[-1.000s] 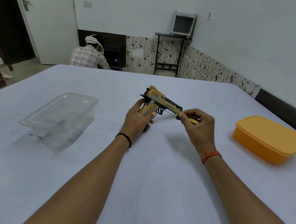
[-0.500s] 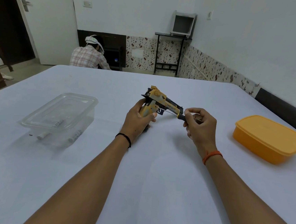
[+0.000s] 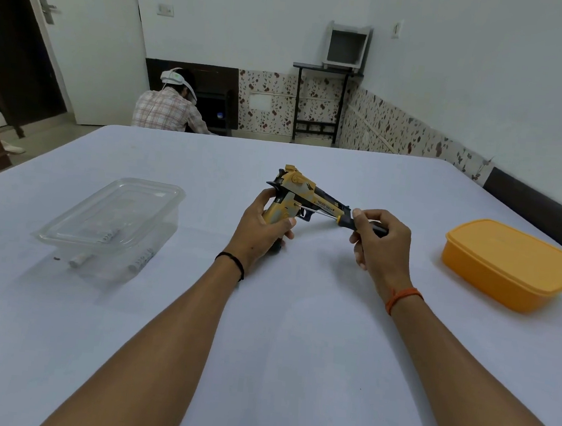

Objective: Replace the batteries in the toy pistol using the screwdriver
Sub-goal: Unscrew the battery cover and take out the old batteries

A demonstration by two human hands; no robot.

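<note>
Yellow-and-black toy pistol (image 3: 303,197) gripped over white table (image 3: 297,317), screwdriver (image 3: 347,221) tip at its grip.

Held just above table centre by left hand (image 3: 260,231), fingers curled round the grip from below, thumb across its near side; barrel aimed toward 3 o'clock, slightly tilted. Pinched in right hand (image 3: 377,246) at 3 o'clock of the pistol: dark screwdriver handle between thumb and curled fingers, thin shaft running toward 9 o'clock, tip touching the yellow grip panel. At 9 o'clock, well apart: clear plastic container (image 3: 114,220), lid on, several batteries (image 3: 141,259) lying inside. At 3 o'clock, well apart: orange lidded box (image 3: 511,264). At 12 o'clock beyond the table edge: seated person in checked shirt (image 3: 169,111) wearing white headset.
</note>
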